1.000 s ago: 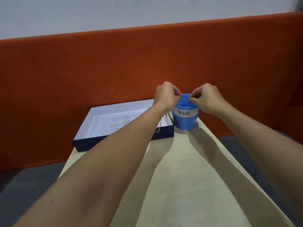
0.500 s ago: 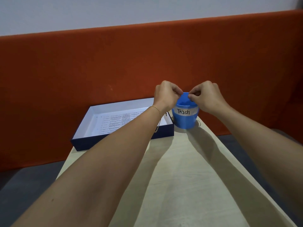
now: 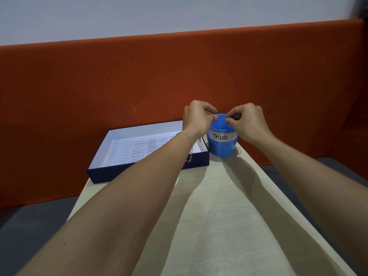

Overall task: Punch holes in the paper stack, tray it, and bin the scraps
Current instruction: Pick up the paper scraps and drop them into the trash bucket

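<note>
At the far left corner of the pale wooden desk [image 3: 219,216], against the orange fabric partition [image 3: 99,86], lies the shallow dark-blue cardboard tray with a white lining [image 3: 119,173]. The stack of printed white paper sheets [image 3: 139,150] lies flat inside it, which suggests the traying step is done. No hole punch is in view. The left forearm crosses over the tray's right end, a thin gold bracelet [image 3: 188,136] at the wrist. The left hand [image 3: 196,118] hangs over the left rim of the small round blue plastic bin labelled "Trash" [image 3: 223,148], which stands just beside the tray's right wall. The fingers are curled and the thumb is pressed to the forefinger tip. The right hand [image 3: 249,124] mirrors it over the bin's right rim, fingers curled in the same fine pinch. The two pinches nearly meet above the open mouth, placed so that anything let go falls inside. No scrap can be made out between either set of fingertips, since any would be too small to show. The step in hand is probably binning the punched scraps, the last part of the task.
</note>
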